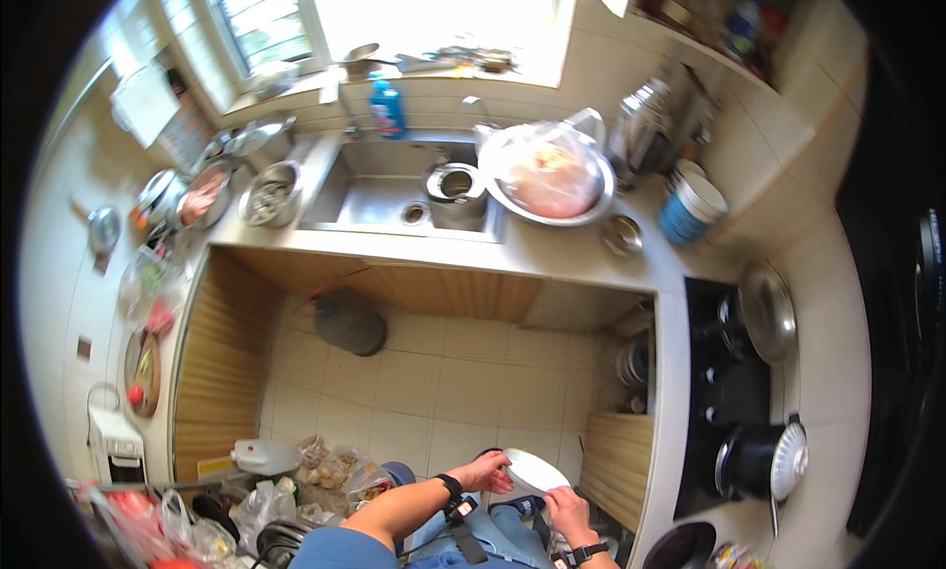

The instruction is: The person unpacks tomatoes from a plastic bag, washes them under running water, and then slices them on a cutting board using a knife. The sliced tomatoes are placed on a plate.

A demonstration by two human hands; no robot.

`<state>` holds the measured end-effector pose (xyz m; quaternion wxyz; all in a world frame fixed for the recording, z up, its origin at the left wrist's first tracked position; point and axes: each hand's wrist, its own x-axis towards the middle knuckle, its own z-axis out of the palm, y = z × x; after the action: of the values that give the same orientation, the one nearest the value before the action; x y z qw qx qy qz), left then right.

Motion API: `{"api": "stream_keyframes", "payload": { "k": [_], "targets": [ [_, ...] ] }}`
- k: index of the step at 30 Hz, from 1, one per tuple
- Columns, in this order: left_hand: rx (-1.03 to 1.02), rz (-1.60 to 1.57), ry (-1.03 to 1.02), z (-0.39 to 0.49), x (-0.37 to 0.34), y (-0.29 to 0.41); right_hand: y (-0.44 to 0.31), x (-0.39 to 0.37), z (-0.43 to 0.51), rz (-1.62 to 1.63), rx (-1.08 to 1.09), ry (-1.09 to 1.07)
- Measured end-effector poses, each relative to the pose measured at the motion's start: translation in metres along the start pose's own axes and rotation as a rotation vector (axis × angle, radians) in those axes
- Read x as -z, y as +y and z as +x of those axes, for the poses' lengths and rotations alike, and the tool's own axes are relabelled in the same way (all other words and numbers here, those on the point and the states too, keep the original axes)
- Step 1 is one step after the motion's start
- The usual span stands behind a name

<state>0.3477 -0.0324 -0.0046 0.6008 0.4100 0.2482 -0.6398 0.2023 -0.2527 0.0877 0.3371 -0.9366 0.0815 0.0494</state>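
Note:
A white plate (535, 471) is held tilted in front of my body, above the tiled floor. At its left rim, my left hand (484, 473) grips the edge. My right hand (567, 511) has hold of the lower right rim. Nothing can be seen lying on the plate. Straps with small devices circle both wrists. Below the hands are my jeans and a dark slipper (521, 506).
Ahead, a steel sink (362, 199) holds a pot (458, 207). On the counter beside it stands a basin (550, 220) with a plastic-wrapped bundle. A stove (724, 392) with pots lies right. Plastic bags (259, 506) crowd the lower left; a dark gas cylinder (347, 324) stands on the floor.

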Motion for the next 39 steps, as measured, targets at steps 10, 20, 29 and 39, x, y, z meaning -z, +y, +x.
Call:
{"api": "stream_keyframes", "payload": {
  "k": [10,20,29,39],
  "targets": [
    [-0.327,-0.164,0.287,-0.060,0.055,-0.033,-0.026,-0.052,0.056,0.155,0.231,-0.202],
    [-0.740,-0.476,0.474,-0.135,0.175,0.004,-0.157,-0.110,0.207,0.207,0.420,-0.469],
    [-1.062,-0.660,0.483,-0.249,0.301,0.096,-0.328,-0.189,0.387,0.529,-0.378,-0.928],
    [-1.264,-0.882,0.805,-0.368,0.423,0.095,-0.552,-0.340,0.483,0.297,-0.250,-1.446]
  ]
}}
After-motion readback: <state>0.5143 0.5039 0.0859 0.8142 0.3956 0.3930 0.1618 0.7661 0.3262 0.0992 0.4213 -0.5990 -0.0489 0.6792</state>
